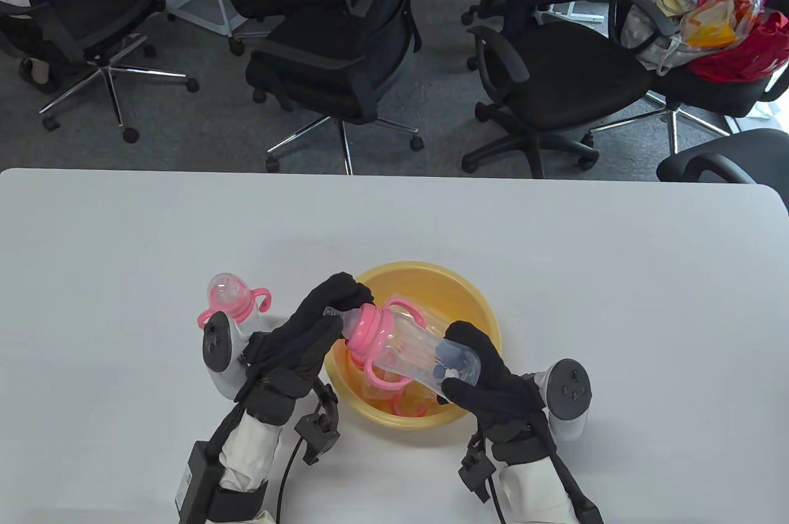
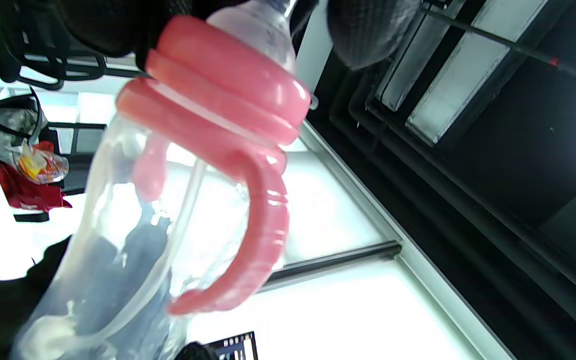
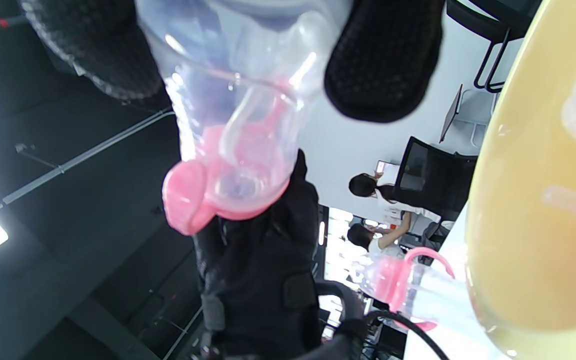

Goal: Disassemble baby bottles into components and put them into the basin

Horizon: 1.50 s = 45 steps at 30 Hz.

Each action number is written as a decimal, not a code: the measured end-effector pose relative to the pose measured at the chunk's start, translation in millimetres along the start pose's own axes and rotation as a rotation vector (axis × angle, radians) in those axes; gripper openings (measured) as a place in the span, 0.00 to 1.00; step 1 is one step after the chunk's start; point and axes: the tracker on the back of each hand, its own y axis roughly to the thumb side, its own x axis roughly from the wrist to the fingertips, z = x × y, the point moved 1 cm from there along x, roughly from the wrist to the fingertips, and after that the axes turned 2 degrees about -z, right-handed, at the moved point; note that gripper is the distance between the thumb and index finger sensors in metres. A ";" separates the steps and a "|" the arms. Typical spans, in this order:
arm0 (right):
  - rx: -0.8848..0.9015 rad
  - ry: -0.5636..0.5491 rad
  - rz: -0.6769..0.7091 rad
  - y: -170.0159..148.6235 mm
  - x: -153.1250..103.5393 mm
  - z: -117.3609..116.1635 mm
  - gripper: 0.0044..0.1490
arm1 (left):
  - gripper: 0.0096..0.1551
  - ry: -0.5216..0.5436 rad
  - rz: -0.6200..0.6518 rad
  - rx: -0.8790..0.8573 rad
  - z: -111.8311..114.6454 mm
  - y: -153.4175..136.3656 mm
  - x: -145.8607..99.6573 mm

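Observation:
A clear baby bottle (image 1: 419,350) with a pink collar (image 1: 368,327) and pink handles lies slanted in the air over the yellow basin (image 1: 471,297). My left hand (image 1: 342,308) grips its nipple end, fingers curled over the top. My right hand (image 1: 461,367) holds its base between thumb and fingers. The left wrist view shows the collar (image 2: 228,90) and one handle (image 2: 263,225) close up. In the right wrist view the bottle (image 3: 238,100) sits between my fingertips (image 3: 383,65). Pink and clear parts lie in the basin. A second, capped bottle (image 1: 229,296) stands left of the basin.
Several black office chairs (image 1: 345,61) stand beyond the table's far edge, one at the right carrying bags (image 1: 721,24). The white table (image 1: 555,240) stretches wide on both sides of the basin. Two people sit far off in the right wrist view.

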 end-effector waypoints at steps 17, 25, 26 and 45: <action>0.054 0.009 -0.014 -2.7 -0.1 2.5 0.57 | 0.30 0.126 -0.038 0.216 -0.3 -2.3 -3.8; 0.072 0.005 -0.022 -3.8 -0.9 7.7 0.57 | 0.33 -0.035 -0.048 0.143 2.3 -4.3 0.8; 0.071 0.005 -0.022 -4.0 -0.8 7.7 0.56 | 0.32 -0.007 -0.047 0.158 2.2 -4.0 0.5; 0.122 0.023 -0.067 -9.4 -2.4 18.4 0.56 | 0.27 0.320 0.026 0.124 -17.7 20.1 -13.9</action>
